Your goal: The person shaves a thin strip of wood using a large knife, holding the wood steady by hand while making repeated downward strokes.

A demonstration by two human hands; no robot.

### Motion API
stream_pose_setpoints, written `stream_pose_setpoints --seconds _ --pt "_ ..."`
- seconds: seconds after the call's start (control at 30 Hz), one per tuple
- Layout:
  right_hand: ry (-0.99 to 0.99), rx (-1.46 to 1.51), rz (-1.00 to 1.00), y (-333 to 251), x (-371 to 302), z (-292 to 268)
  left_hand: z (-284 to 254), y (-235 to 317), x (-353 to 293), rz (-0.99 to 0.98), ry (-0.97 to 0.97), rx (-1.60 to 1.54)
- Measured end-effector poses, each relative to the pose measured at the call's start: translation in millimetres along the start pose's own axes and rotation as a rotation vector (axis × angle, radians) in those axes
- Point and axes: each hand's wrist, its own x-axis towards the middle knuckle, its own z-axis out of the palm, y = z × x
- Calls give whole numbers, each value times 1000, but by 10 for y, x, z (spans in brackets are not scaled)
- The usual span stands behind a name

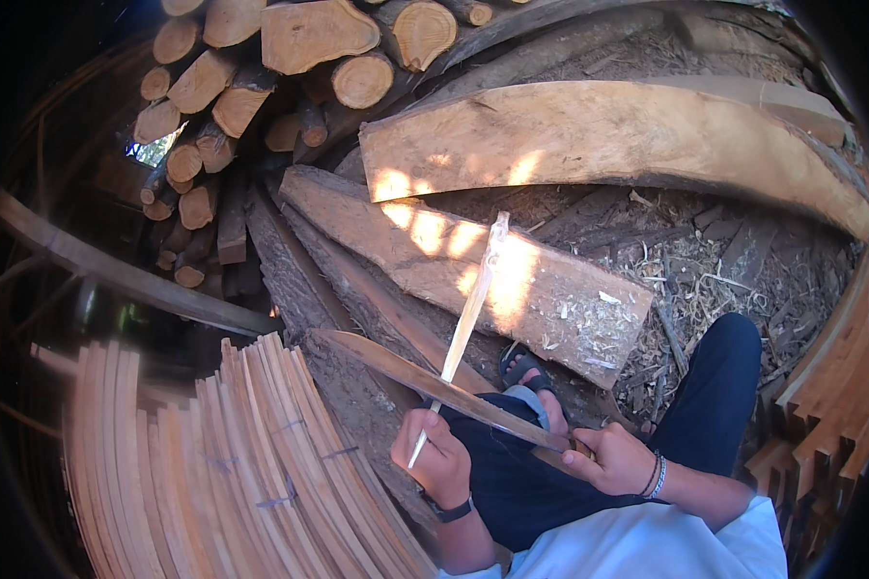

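My left hand [433, 457] is closed round the lower part of a pale, slim wooden stick [470, 318]. The stick slants up and slightly right, and its rough far end shows over a thick sunlit plank [565, 299]. In my right hand [612, 460] is the handle of a machete, the fingers wrapped round it. The long, slightly curved machete blade [381, 359] reaches up and left from there, crossing the stick just above my left hand. Whether the edge bites into the wood I cannot tell. Wood shavings [599, 323] lie on the plank's near end.
Bundled thin wooden strips [232, 454] stand at the lower left. Cut logs [362, 80] are stacked at the upper left. A broad curved slab [589, 135] lies across the far side. Shaped boards [830, 386] sit at the right. My sandalled foot [531, 372] is beside the plank.
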Motion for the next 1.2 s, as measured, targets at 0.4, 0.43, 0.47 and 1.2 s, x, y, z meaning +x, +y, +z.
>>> stream_pose_setpoints --seconds 0.4,0.43,0.47,1.2 --pt "-19 -12 -28 -12 -72 -9 15 -7 -10 8 37 -18" --pt "0 -20 -20 31 -27 -26 5 15 -10 15 38 -23" --pt "19 -27 -12 52 -2 -35 10 22 -5 28 24 -12" --pt "-59 49 -4 -104 -172 -29 47 36 43 76 26 -6"
